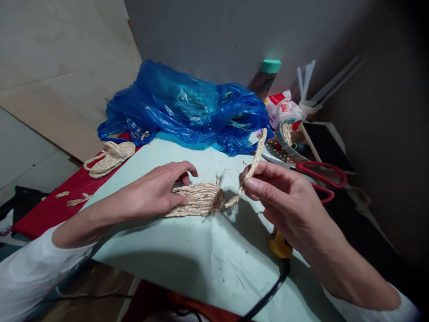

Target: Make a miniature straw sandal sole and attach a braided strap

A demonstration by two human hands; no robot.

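Note:
A small woven straw piece lies on the pale green sheet. My left hand is closed over its left part, fingers curled on top and thumb against its near side. My right hand pinches a braided straw cord that rises from the piece's right end up and to the right. A white sleeve covers each of my forearms.
A finished straw slipper lies on the red cloth at the left, with straw scraps near it. Behind are a blue plastic bag, red-handled scissors, a small woven basket, a green-capped bottle, a yellow tool with black cable.

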